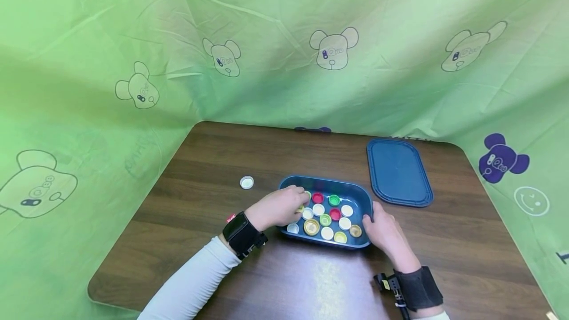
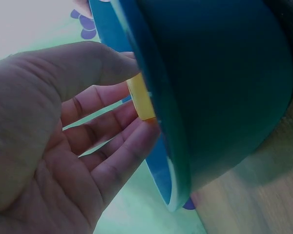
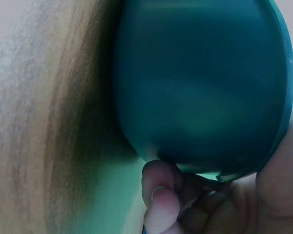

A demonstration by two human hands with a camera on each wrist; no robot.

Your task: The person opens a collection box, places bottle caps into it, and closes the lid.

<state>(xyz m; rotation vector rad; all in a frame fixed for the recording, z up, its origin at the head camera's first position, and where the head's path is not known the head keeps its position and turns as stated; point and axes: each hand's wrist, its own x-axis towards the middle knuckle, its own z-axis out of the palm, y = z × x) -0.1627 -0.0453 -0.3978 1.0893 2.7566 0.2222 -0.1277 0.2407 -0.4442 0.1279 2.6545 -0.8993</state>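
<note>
A blue plastic tub (image 1: 355, 190) stands on the table, its floor scattered with several bottle caps: red (image 1: 317, 198), green (image 1: 334, 200), white (image 1: 346, 210) and gold (image 1: 311, 227) among them. My left hand (image 1: 281, 206) reaches over the tub's left end. Between its thumb and fingers it pinches a yellow bottle cap (image 2: 142, 100), partly hidden by the rim in the left wrist view. At the opposite end, my right hand (image 1: 386, 233) grips the tub, thumb at the rim and fingers against the outer wall (image 3: 200, 87).
Behind and right of the tub lies a flat blue lid (image 1: 398, 172). A lone white bottle cap (image 1: 246, 182) rests on the wooden table (image 1: 213, 162) to the left. Something small and red (image 1: 230, 218) shows beside the left wristband. Green cloth (image 1: 275, 88) hangs around the table.
</note>
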